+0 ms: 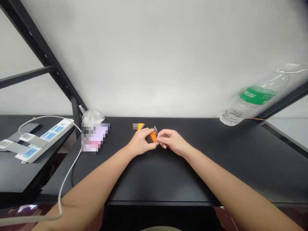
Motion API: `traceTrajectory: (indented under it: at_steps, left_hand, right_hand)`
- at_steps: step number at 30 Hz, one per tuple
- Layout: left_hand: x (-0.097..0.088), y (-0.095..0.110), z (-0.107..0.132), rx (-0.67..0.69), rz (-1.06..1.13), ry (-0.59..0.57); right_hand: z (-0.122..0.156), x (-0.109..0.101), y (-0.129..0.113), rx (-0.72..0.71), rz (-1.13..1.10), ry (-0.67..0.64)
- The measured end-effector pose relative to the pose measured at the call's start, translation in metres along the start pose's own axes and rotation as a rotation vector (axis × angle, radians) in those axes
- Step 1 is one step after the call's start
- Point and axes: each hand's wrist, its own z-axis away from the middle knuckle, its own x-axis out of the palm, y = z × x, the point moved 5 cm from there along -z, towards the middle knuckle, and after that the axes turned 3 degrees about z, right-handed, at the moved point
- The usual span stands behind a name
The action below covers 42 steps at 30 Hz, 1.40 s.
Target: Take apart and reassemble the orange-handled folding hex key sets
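Observation:
My left hand (141,141) is wrapped round an orange holder of slim metal bits (153,137), its thumb in front and its fingers behind. Dark, thin rods show inside the grip, and silvery ends stick up at the top right. My right hand (170,140) has its thumb and fingertips pinched at the holder's right edge. Whether a single bit sits in that pinch is too small to tell. Just behind my left hand, a second orange holder (141,126) lies on the black table (156,179), with silvery rods pointing left and dark tips on its right.
Left of my hands lie a blurred-out pinkish item (96,138) and a crumpled clear plastic bag (92,117). A white power strip (45,141) rests farther left, and its cable (63,183) loops across my left forearm. A large green-labelled water bottle (255,96) stands at the back right.

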Motion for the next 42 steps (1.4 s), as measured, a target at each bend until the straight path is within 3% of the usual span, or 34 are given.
traceTrajectory:
  at_steps: [4,10,12,19,22,25,27,32,38,42]
  left_hand:
    - [0.004,0.002,0.000,-0.017,0.025,-0.034]
    - [0.008,-0.004,0.000,-0.055,-0.019,-0.080]
    - [0.009,-0.005,0.000,-0.057,-0.019,-0.091]
    - [0.015,0.002,0.002,-0.001,-0.046,-0.212]
    - [0.009,-0.003,0.001,0.045,-0.143,-0.172]
    - [-0.010,-0.022,-0.002,0.048,-0.273,-0.018]
    - [-0.023,-0.042,-0.003,-0.025,-0.371,0.036]
    - [-0.031,-0.074,0.000,-0.201,-0.480,-0.068]
    - [-0.028,-0.069,-0.001,-0.225,-0.513,-0.083]
    - [-0.025,-0.064,-0.004,-0.193,-0.431,-0.097]
  right_hand:
    - [0.002,-0.001,-0.006,-0.037,0.173,0.044]
    - [0.011,0.004,-0.019,-0.158,0.728,0.125]
    - [0.011,0.007,-0.020,-0.182,0.815,0.117]
    - [0.001,-0.006,-0.003,-0.072,0.832,0.150]
    - [-0.003,-0.015,0.001,-0.035,0.883,0.160]
    - [-0.006,-0.036,0.002,0.034,1.009,0.218]
    - [-0.006,-0.056,0.000,0.099,1.129,0.281]
    - [0.003,-0.095,-0.012,0.255,1.320,0.318]
    - [0.011,-0.071,-0.016,0.161,1.148,0.108]
    - [0.003,-0.068,-0.008,0.110,1.175,0.153]
